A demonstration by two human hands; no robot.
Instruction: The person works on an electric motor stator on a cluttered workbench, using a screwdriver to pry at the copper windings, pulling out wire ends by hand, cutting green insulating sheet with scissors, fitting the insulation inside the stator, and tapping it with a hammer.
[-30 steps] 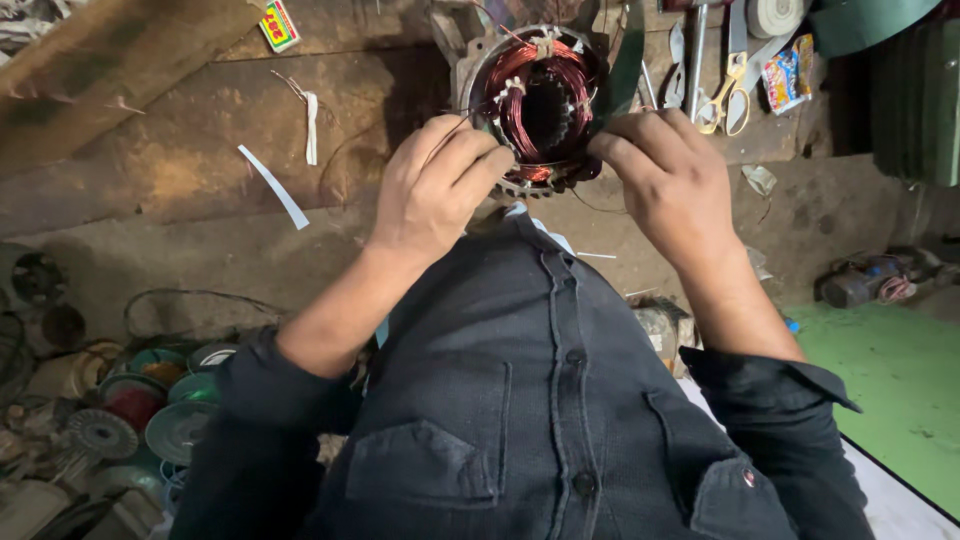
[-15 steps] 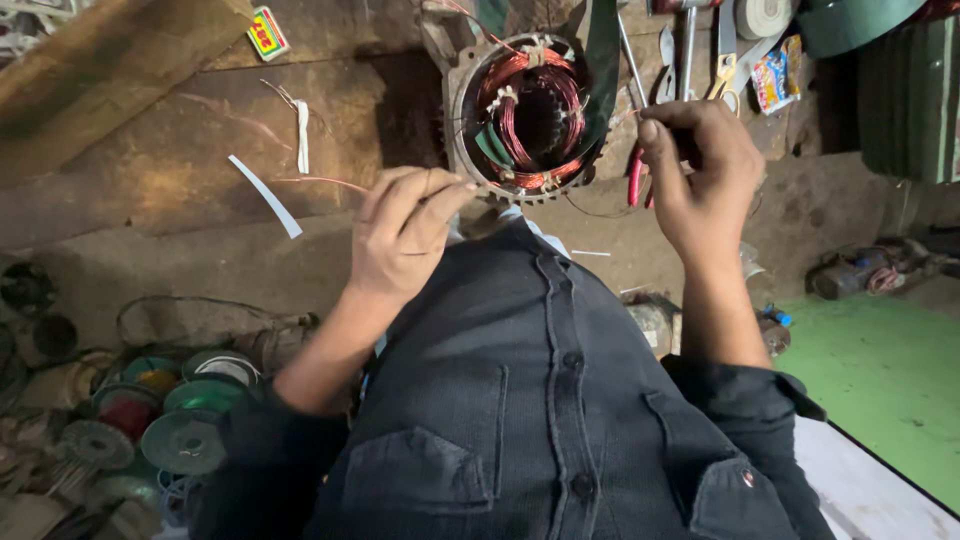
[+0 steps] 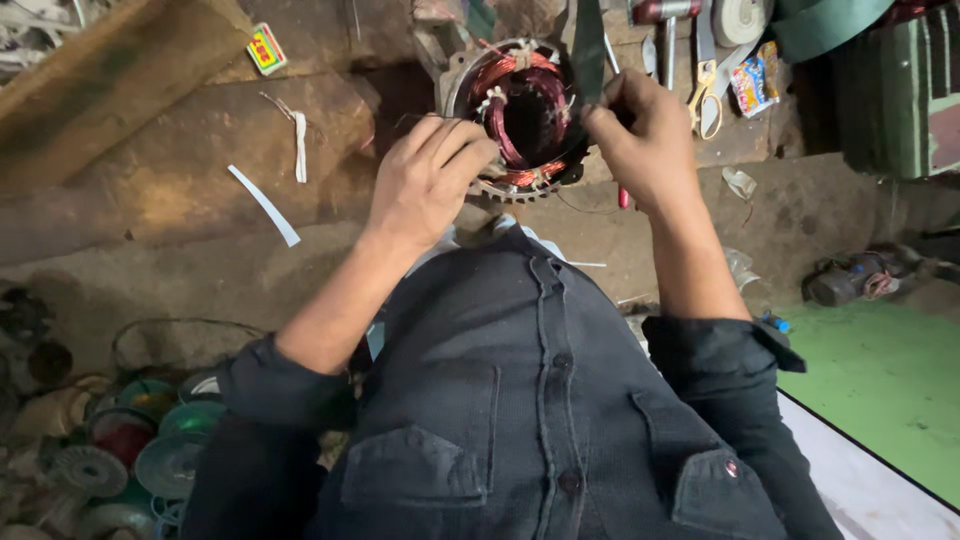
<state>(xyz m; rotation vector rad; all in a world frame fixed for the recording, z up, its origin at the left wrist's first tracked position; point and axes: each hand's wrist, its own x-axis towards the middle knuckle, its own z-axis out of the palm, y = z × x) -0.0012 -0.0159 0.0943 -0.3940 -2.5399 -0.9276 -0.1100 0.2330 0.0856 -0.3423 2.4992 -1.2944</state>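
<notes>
Resting on the worn wooden bench [image 3: 180,170], a round motor stator [image 3: 520,115] with copper windings was seen just ahead of the person's chest. The left hand [image 3: 430,180] was laid against the stator's near left rim, its fingers [image 3: 455,140] curled loosely over the edge; whether anything was pinched between them could not be told. The right hand [image 3: 645,135] was closed at the stator's right rim, and a red-handled tool [image 3: 623,197] was gripped in it, the handle's end showing below the palm. A dark strip [image 3: 588,50] stood up from the windings just beside the right fingertips. A white strip [image 3: 263,205] and a white tie [image 3: 300,145] lay on the bench, well apart to the left. Scissors [image 3: 708,85] lay beyond the right hand. Wire spools [image 3: 150,445] were heaped low at the left.
</notes>
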